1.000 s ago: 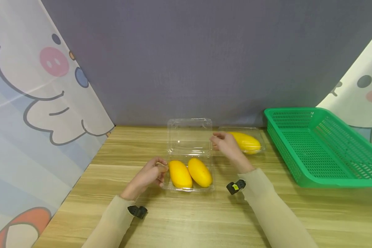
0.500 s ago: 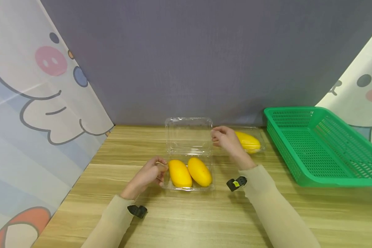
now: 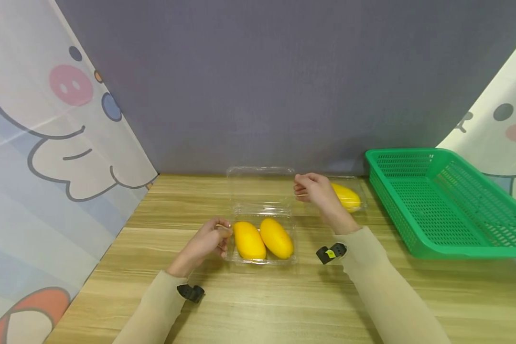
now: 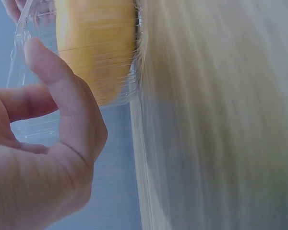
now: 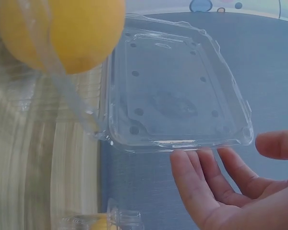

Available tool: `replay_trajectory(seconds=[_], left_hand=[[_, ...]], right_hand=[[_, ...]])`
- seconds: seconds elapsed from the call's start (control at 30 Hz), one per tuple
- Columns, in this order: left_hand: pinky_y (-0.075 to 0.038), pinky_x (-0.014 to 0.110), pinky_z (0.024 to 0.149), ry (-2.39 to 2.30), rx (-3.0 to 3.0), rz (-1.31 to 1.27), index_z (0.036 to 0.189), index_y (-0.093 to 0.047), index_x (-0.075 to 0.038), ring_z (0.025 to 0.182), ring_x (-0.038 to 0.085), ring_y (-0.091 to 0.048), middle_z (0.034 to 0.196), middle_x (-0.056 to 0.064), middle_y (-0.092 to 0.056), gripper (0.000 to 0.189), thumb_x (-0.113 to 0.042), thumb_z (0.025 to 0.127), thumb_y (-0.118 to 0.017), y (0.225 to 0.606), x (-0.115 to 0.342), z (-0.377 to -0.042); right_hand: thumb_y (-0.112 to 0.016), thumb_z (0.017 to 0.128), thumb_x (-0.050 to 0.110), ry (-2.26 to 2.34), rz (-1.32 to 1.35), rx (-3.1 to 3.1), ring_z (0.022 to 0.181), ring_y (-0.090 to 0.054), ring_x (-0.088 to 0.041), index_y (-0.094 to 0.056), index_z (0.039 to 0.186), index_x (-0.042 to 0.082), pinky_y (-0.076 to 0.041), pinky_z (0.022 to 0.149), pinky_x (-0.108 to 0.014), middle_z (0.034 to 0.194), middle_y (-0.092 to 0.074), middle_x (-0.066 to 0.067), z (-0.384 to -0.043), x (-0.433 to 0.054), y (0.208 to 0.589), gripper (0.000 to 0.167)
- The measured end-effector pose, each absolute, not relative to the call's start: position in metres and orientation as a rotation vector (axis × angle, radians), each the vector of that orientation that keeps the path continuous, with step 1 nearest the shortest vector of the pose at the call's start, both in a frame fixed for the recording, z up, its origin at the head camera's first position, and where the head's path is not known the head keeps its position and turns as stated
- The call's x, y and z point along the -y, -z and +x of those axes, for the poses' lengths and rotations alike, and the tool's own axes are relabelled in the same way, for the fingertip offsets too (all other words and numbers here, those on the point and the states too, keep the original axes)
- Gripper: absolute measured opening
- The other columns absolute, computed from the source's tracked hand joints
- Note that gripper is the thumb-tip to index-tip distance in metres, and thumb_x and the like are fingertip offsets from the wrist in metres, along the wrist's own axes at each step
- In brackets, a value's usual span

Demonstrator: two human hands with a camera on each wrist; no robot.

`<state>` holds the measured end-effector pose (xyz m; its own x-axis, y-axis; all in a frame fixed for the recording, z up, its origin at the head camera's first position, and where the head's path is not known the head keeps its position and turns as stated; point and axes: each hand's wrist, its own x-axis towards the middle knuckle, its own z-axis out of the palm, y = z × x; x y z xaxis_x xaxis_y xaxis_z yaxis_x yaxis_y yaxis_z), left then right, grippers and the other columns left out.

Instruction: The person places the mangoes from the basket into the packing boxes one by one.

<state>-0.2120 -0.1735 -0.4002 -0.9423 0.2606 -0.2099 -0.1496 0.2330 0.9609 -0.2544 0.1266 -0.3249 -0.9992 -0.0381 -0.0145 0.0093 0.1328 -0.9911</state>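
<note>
A clear plastic clamshell box [image 3: 263, 262] sits mid-table with its lid [image 3: 260, 186] raised. Two yellow mangoes lie side by side in its base, a left mango [image 3: 249, 241] and a right mango [image 3: 277, 238]. My left hand [image 3: 206, 241] holds the base's left rim with bent fingers; the left wrist view shows one fingertip against the clear edge. My right hand [image 3: 318, 191] is at the lid's right side. In the right wrist view, its loosely bent fingers [image 5: 187, 177] touch the lid's edge, and the thumb stands apart from them.
Behind my right hand, a second clear box [image 3: 357, 181] holds a yellow mango [image 3: 347, 197], partly hidden. A green perforated basket [image 3: 430, 248] stands at the right. A grey panel [image 3: 258, 86] rises behind the wooden table [image 3: 258, 306].
The lid has swung further up on its hinge. My right hand has shifted slightly right and upward with it. My left hand and the mangoes have stayed in place.
</note>
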Motion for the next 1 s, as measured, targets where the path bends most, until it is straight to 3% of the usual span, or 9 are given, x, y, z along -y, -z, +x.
replay_trajectory(seconds=[0.2, 0.57, 0.73, 1.0], left_hand=[[-0.052, 0.028, 0.053, -1.764, -2.194, 0.093, 0.124, -0.044, 0.005, 0.06, 0.017, -0.05, 0.075, 0.008, -0.051, 0.028, -0.008, 0.1, -0.052, 0.4007, 0.1739, -0.2122], [-0.054, 0.027, 0.054, -1.765, -2.191, 0.097, 0.126, -0.043, 0.006, 0.06, 0.016, -0.05, 0.076, 0.007, -0.051, 0.031, -0.009, 0.1, -0.052, 0.3992, 0.1751, -0.2117], [-0.054, 0.027, 0.054, -1.762, -2.189, 0.09, 0.126, -0.044, 0.005, 0.061, 0.016, -0.051, 0.076, 0.008, -0.052, 0.03, -0.009, 0.1, -0.052, 0.3994, 0.1757, -0.2117], [-0.054, 0.028, 0.054, -1.772, -2.186, 0.103, 0.125, -0.044, 0.006, 0.061, 0.016, -0.051, 0.078, 0.008, -0.051, 0.031, -0.009, 0.1, -0.053, 0.3978, 0.1745, -0.2096]], right_hand=[[-0.051, 0.108, 0.031, 2.025, 0.019, -2.326, 0.087, -0.061, -0.021, -0.061, 0.112, -0.007, -0.058, 0.089, -0.035, 0.099, -0.062, -0.014, -0.2531, -0.1268, 0.3214, 0.039], [-0.052, 0.107, 0.039, 1.999, 0.061, -2.215, 0.084, -0.064, -0.023, -0.061, 0.107, -0.003, -0.059, 0.083, -0.032, 0.095, -0.062, -0.01, -0.2521, -0.1323, 0.3215, 0.043], [-0.053, 0.106, 0.039, 1.983, 0.062, -2.2, 0.08, -0.063, -0.02, -0.06, 0.107, -0.007, -0.059, 0.084, -0.034, 0.093, -0.063, -0.01, -0.2515, -0.1331, 0.3233, 0.046], [-0.056, 0.104, 0.033, 1.945, 0.073, -2.183, 0.083, -0.063, -0.024, -0.061, 0.104, -0.004, -0.059, 0.089, -0.041, 0.1, -0.062, -0.016, -0.2482, -0.1351, 0.3246, 0.037]])
